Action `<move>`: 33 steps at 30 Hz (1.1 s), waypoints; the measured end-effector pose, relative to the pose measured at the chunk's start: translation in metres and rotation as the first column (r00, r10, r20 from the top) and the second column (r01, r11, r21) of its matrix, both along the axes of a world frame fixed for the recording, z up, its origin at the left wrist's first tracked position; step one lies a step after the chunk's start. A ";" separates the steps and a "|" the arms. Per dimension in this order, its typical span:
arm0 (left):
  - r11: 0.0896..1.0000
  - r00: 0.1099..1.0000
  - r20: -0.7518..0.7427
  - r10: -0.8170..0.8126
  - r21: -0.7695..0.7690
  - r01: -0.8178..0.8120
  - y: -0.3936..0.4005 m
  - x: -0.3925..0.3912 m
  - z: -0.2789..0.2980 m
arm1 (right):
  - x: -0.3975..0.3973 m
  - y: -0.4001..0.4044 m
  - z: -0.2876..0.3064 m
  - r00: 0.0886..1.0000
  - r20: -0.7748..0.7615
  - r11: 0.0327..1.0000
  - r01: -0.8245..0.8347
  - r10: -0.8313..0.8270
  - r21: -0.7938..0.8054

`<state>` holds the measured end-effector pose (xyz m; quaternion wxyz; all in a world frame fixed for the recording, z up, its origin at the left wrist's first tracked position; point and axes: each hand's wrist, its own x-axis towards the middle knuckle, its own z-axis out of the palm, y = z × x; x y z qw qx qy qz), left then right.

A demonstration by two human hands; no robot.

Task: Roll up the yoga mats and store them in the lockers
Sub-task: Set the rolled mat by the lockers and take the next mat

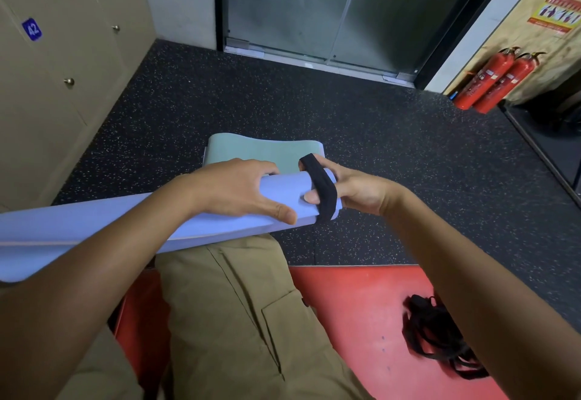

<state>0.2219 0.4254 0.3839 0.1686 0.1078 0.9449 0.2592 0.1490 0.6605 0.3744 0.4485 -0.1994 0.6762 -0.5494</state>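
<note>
A rolled lilac-blue yoga mat (132,226) lies across my lap, running from the lower left to the middle. My left hand (239,189) grips the roll near its right end, fingers over the top and thumb on the near side. My right hand (349,189) stretches a black elastic strap (320,185) around that end, with fingers hooked inside the loop. A pale green mat (267,151) lies folded on the dark floor just beyond my hands. Beige lockers (56,63) numbered 41 and 42 stand shut at the left.
A red mat (361,314) covers the floor under my legs, with a heap of black straps (440,336) on it at the right. Two red fire extinguishers (493,82) lean by the right wall. A glass door (330,12) is straight ahead.
</note>
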 end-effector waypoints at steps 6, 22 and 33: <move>1.000 1.000 -0.013 0.001 -0.006 -0.001 0.000 -0.001 -0.001 | -0.009 0.001 -0.005 0.995 0.087 0.998 -0.053 0.055 -0.023; 0.986 0.999 0.038 -0.009 -0.167 0.015 0.013 -0.010 -0.003 | 0.007 0.011 -0.037 0.950 0.280 0.977 0.178 -0.139 -0.118; 0.980 0.999 -0.007 0.053 -0.191 -0.053 0.017 -0.002 0.001 | 0.002 0.010 -0.018 0.978 0.124 0.976 0.183 -0.168 -0.121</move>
